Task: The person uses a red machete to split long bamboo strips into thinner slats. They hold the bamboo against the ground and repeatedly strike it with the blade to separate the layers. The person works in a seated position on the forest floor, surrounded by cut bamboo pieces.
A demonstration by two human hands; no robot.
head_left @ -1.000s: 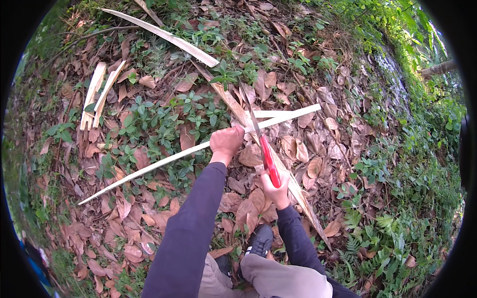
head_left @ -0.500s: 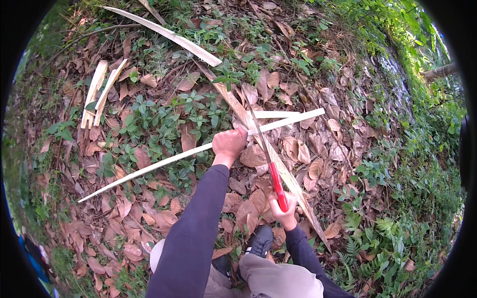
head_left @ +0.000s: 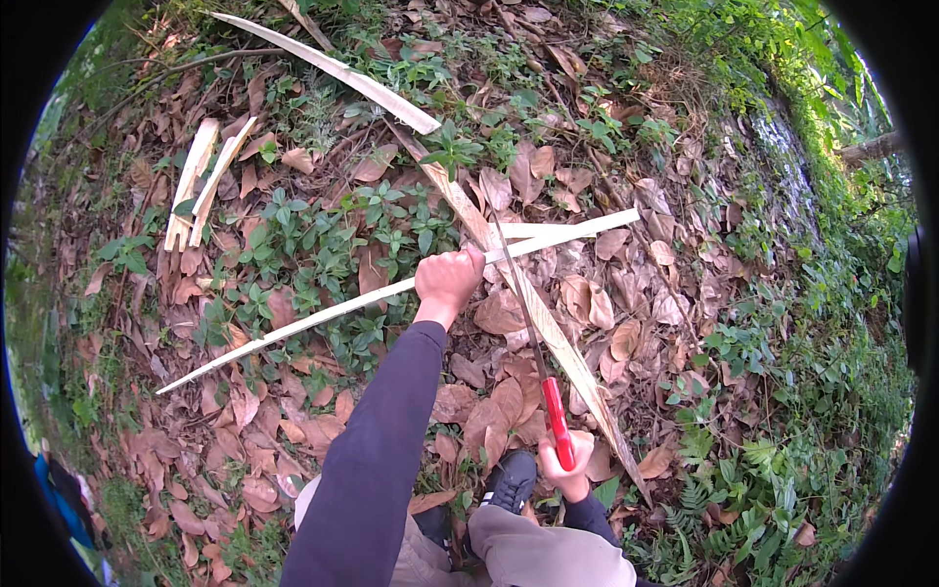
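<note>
My left hand (head_left: 450, 282) is closed around a long pale wooden strip (head_left: 323, 315), which tapers to the lower left. The strip lies across a longer rough board (head_left: 572, 362) on the ground. In my right hand (head_left: 569, 464) is the red handle of a hand saw (head_left: 558, 421). Its thin blade crosses the strip just right of my left fist, at the board. I cannot tell how deep the blade sits. A shorter pale piece of wood (head_left: 521, 231) lies just beyond the strip, against the board.
Two short split pieces of wood (head_left: 193, 181) lie at the left. A long curved pale slat (head_left: 342, 73) is at the far side. Dry brown leaves and low green plants (head_left: 303, 235) cover the ground. My shoe (head_left: 511, 479) is near the board's near end.
My right hand has drawn the saw back toward me, so less blade reaches beyond the strip. My left hand stays on the strip.
</note>
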